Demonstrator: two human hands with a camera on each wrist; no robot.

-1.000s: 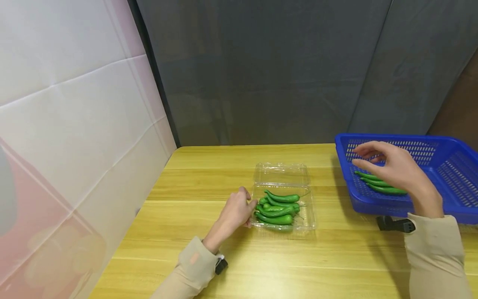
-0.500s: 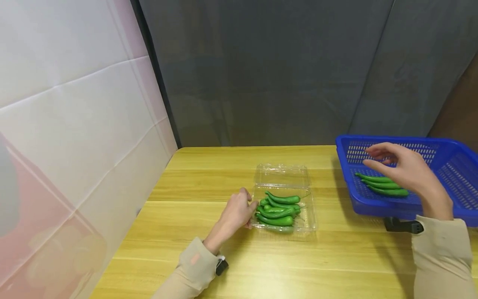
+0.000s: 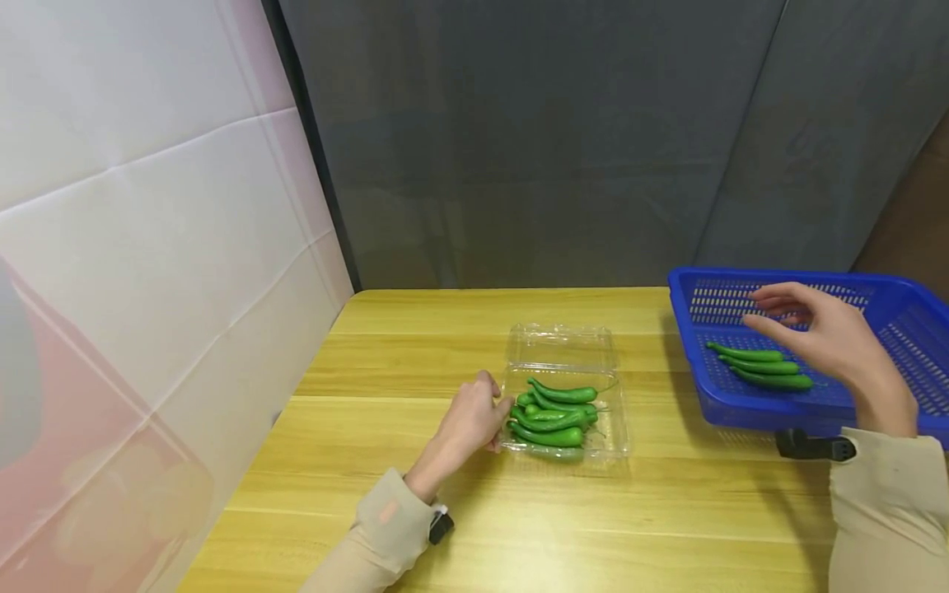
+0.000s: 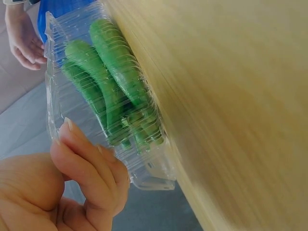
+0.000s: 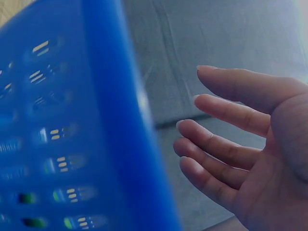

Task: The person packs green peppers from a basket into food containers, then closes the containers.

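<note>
A clear plastic clamshell box (image 3: 614, 435) lies on the table with its lid (image 3: 561, 349) folded back. Several green chili peppers (image 3: 556, 418) are piled inside, seen through the ribbed wall in the left wrist view. My left hand (image 3: 469, 416) pinches the box's left edge, thumb and fingertips right at the rim. Over the blue basket (image 3: 786, 273) hovers my right hand (image 3: 838, 346), fingers apart and slightly bent, holding nothing. Beneath and left of it, 3 green chili peppers (image 3: 767, 368) rest on the basket floor. The right wrist view shows the palm and bare fingers (image 5: 221, 149).
The yellow wooden table (image 3: 415, 346) ends at the back against a dark grey curtain (image 3: 519, 165). A pale printed fabric wall (image 3: 163, 231) borders its left side. The basket's raised, slotted walls stand at the right.
My right hand has drifted right above the basket, uncovering more of the chili peppers there. My left hand and the clamshell box stay in place.
</note>
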